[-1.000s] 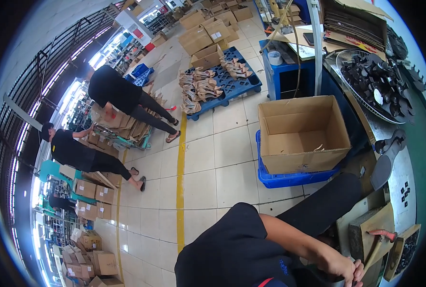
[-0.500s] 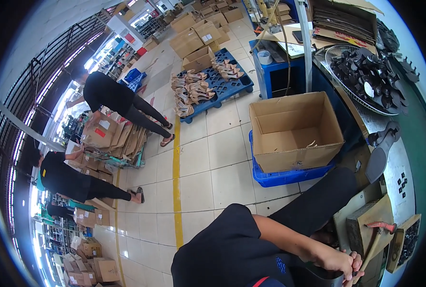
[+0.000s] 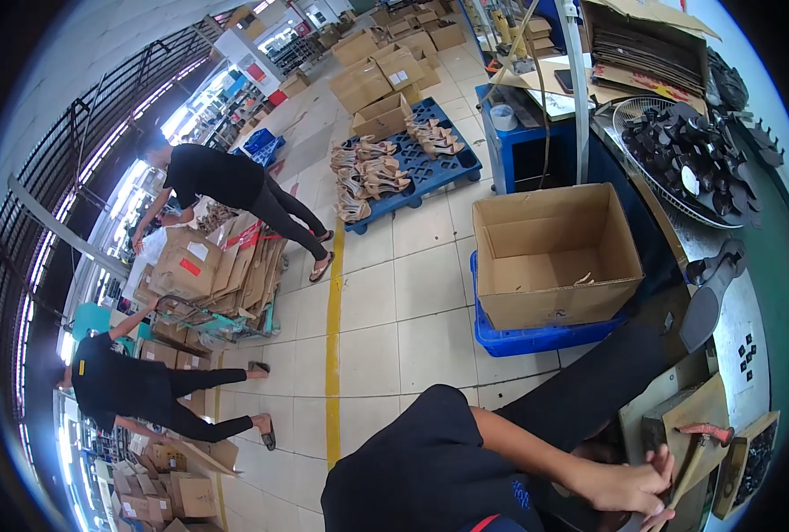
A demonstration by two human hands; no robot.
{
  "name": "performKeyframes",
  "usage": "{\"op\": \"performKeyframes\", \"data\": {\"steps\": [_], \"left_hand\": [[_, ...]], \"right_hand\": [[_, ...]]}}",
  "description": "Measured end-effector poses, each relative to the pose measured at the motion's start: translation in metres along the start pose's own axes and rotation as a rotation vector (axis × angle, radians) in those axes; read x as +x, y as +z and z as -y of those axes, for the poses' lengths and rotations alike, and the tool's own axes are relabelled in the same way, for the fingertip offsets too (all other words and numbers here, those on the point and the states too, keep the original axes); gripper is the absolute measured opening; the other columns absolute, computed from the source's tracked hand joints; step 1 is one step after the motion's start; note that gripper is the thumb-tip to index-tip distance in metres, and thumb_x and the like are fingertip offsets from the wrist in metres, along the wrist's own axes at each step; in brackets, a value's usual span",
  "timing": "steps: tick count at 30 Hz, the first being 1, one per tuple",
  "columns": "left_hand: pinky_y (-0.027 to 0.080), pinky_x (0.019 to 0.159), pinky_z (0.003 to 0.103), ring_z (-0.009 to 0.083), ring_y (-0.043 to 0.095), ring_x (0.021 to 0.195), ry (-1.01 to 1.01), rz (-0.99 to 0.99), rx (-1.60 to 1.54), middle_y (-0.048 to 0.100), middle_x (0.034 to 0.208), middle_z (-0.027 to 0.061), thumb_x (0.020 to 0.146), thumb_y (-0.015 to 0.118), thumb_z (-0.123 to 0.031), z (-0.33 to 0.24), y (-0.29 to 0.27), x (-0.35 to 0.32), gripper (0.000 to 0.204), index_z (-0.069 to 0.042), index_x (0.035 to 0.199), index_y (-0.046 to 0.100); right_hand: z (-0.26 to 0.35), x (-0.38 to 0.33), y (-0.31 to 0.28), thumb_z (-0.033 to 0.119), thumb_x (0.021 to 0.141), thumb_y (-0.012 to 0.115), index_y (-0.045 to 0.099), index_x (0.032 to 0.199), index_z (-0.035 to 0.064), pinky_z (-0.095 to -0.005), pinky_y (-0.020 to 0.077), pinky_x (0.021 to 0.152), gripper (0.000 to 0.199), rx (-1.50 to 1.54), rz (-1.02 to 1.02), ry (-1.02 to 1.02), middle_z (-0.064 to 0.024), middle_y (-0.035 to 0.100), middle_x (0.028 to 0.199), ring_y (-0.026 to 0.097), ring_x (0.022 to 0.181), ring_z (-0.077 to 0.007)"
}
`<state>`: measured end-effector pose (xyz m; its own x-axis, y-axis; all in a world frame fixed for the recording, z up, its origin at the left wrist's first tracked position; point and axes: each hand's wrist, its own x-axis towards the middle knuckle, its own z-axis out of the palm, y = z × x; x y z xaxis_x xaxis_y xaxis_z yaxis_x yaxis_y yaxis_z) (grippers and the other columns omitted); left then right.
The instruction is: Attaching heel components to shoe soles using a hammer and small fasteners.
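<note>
My left hand [image 3: 627, 488] is at the lower right, its forearm reaching across from my dark shirt. Its fingers are curled close to the lower end of a hammer's wooden handle. What they hold is hidden, and a dark curved edge shows just below them. The hammer [image 3: 706, 433] has a red head, which lies over a pale wooden block [image 3: 669, 424]. I cannot make out my right hand. Beyond the block, a grey shoe sole [image 3: 701, 315] rests at the bench's edge.
An open cardboard box [image 3: 558, 257] stands on a blue crate [image 3: 536, 341]. A wire basket [image 3: 643, 168] of black parts sits on the bench. Tan heeled shoes [image 3: 372, 173] cover part of a blue pallet [image 3: 412, 191]. Two people stand at a cart of flattened cardboard [image 3: 222, 275].
Some fingers at my left hand have lifted and spread a little. The nearer person has stepped with legs apart, one arm to the cart. The farther person's arms reach forward. My view has shifted slightly.
</note>
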<state>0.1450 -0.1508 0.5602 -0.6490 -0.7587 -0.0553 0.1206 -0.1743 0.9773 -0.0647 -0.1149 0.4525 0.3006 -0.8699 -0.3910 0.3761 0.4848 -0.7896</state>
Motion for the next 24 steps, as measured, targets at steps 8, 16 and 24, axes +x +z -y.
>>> {"op": "performKeyframes", "data": {"steps": [8, 16, 24], "left_hand": [[0.030, 0.112, 0.050, 0.0415, 0.043, 0.131, 0.679, -0.548, 0.751, 0.049, 0.138, 0.0235, 0.090, 0.064, -0.044, -0.001, -0.078, 0.007, 0.067, 0.005, 0.133, 0.049], [0.053, 0.092, 0.038, 0.0261, 0.066, 0.103, -0.347, -0.837, -0.106, 0.069, 0.112, 0.0175, 0.104, 0.039, -0.033, 0.314, -0.270, -0.014, 0.046, 0.001, 0.120, 0.066], [0.051, 0.094, 0.038, 0.0278, 0.065, 0.106, -0.406, -0.533, -0.233, 0.068, 0.115, 0.0185, 0.103, 0.041, -0.034, 0.345, -0.186, -0.013, 0.047, 0.002, 0.121, 0.065]], "right_hand": [[0.020, -0.042, 0.067, 0.018, 0.098, 0.060, 0.043, 0.137, -0.0005, -0.0372, 0.0572, 0.078, 0.047, -0.029, -0.081, -0.224, -0.0121, 0.060, 0.094, 0.063, 0.087, -0.0230], [0.080, -0.017, 0.147, 0.018, 0.104, 0.049, 0.041, 0.136, -0.0065, -0.0448, 0.0577, 0.089, 0.041, 0.077, 0.001, -0.233, -0.0258, 0.068, 0.109, 0.071, 0.097, -0.0335], [0.095, -0.058, 0.123, 0.019, 0.105, 0.048, 0.039, 0.141, -0.0081, -0.0464, 0.0576, 0.090, 0.045, 0.207, -0.098, -0.312, -0.0291, 0.066, 0.112, 0.071, 0.101, -0.0361]]}}
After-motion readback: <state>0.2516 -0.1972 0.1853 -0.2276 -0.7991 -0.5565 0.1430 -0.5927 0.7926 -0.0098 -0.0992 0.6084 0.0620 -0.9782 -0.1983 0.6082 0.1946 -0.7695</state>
